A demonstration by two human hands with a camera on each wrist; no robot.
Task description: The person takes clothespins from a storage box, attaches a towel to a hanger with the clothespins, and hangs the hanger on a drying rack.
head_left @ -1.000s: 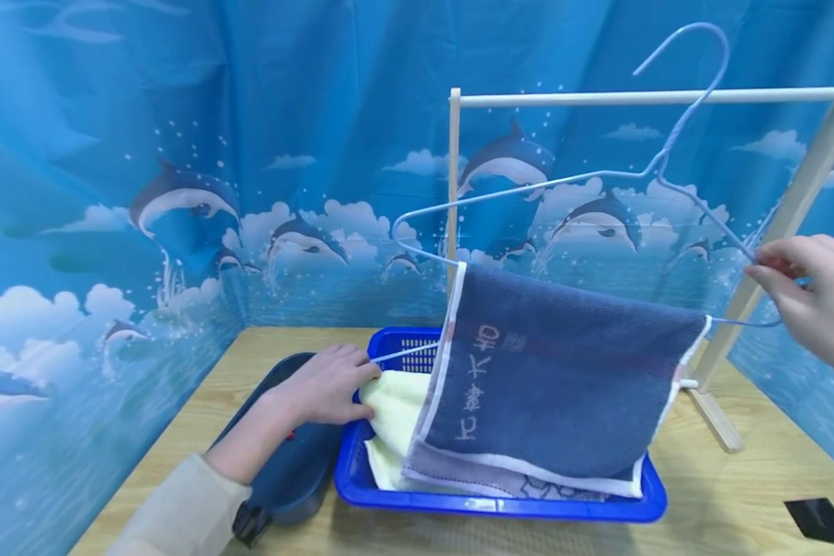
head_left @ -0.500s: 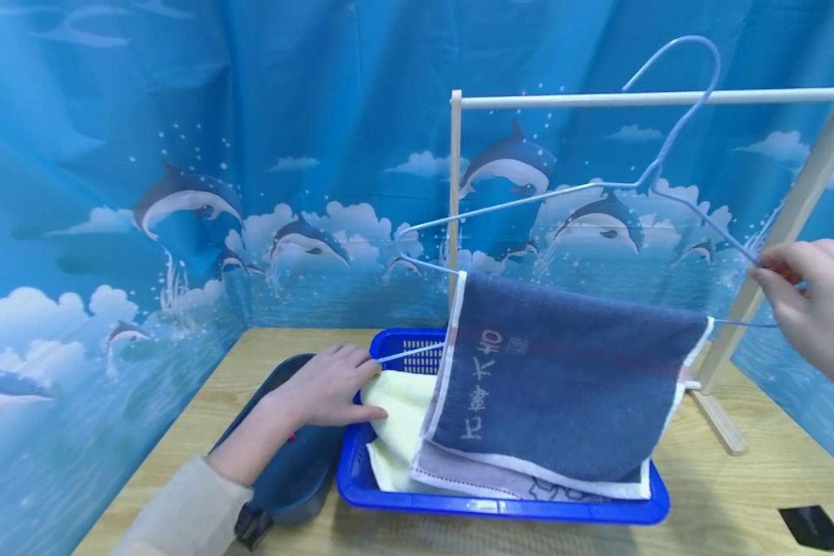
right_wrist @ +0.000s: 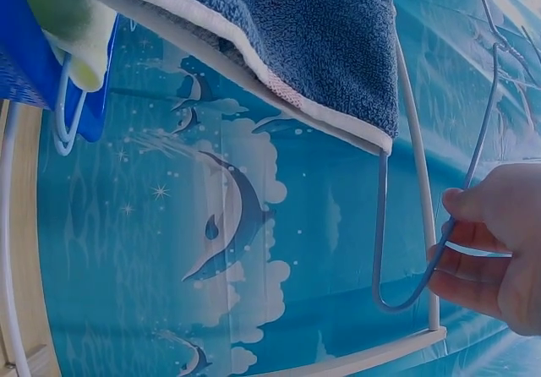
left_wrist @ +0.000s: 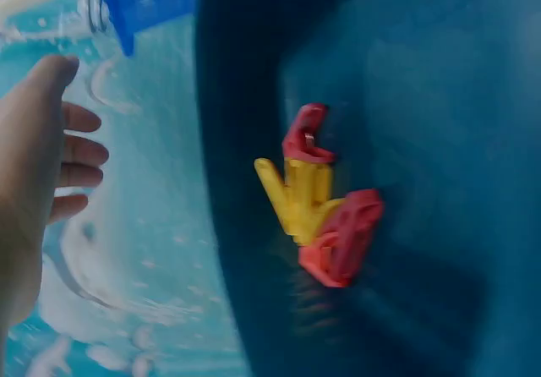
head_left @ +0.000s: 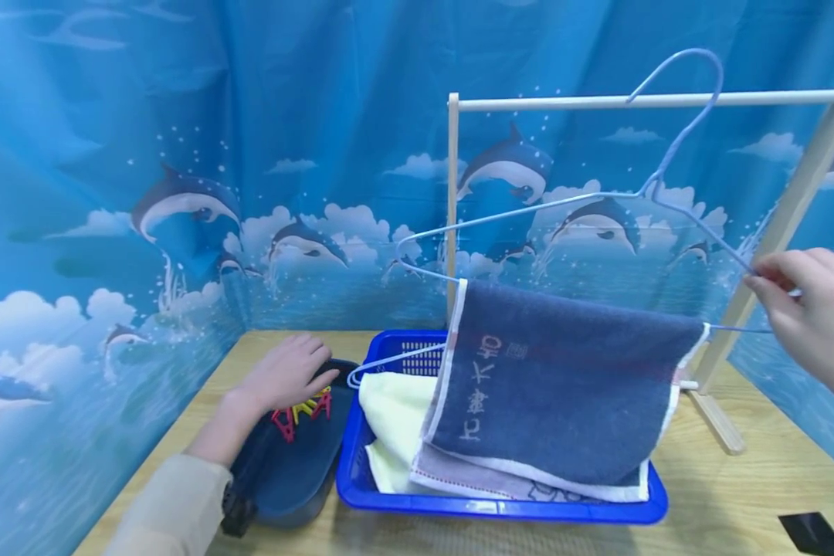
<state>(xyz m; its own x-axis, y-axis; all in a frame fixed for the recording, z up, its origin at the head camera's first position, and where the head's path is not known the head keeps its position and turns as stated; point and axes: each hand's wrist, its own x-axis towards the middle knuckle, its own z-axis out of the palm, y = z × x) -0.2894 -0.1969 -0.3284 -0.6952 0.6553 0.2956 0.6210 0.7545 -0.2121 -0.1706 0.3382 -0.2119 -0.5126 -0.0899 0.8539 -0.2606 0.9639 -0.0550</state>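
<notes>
My right hand (head_left: 813,305) pinches the right shoulder wire of a light-blue wire hanger (head_left: 528,207), held up in front of the rack. Over the hanger's lower bar drapes a dark blue towel (head_left: 563,378) with white edging, its lower end reaching into the blue basket (head_left: 500,506). My left hand (head_left: 285,374) is held, fingers loosely extended, above the far end of a dark blue oval tub (head_left: 292,479). Several red and yellow clothespins (left_wrist: 308,199) lie inside that tub; the left wrist view shows the hand holding nothing, apart from them.
In the basket lie a pale yellow cloth (head_left: 392,409) and the end of another hanger (head_left: 389,359). Behind stands a wooden rack with a white rail (head_left: 563,102). A dolphin-print curtain (head_left: 306,154) closes off the back and sides. A black object (head_left: 809,533) sits at the right front.
My left hand has moved left from the second hanger in the basket to over the tub, uncovering the clothespins. My right hand has lowered slightly with the hanger and towel.
</notes>
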